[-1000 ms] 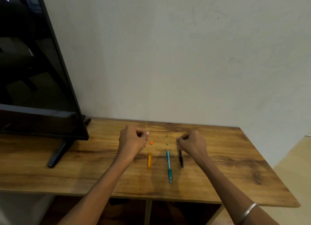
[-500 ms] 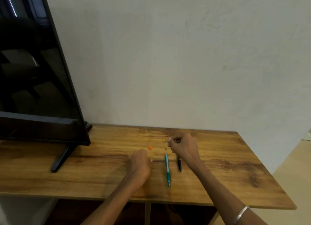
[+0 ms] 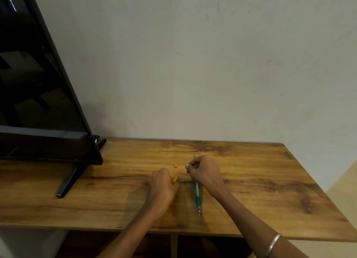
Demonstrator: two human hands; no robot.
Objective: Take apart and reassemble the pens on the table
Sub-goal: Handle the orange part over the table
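A teal pen [image 3: 197,197] lies on the wooden table [image 3: 270,180], tip toward me. My left hand [image 3: 161,183] is closed around a yellow pen barrel [image 3: 175,177], whose end pokes out between my fingers. Just right of it, my right hand [image 3: 205,172] is pinched over the teal pen's far end. A thin green part [image 3: 194,157] sticks out above its fingers. A small orange piece [image 3: 175,165] rests on the table between the two hands. The black pen seen earlier is hidden behind my right hand.
A black TV screen [image 3: 38,103] stands at the left on a slim black foot [image 3: 66,182]. A plain wall runs right behind the table. The table's front edge lies close below my forearms, and its right end drops to the floor.
My left hand dropped toward me onto the yellow barrel and closed on it. My right hand shifted left from the black pen to the green part.
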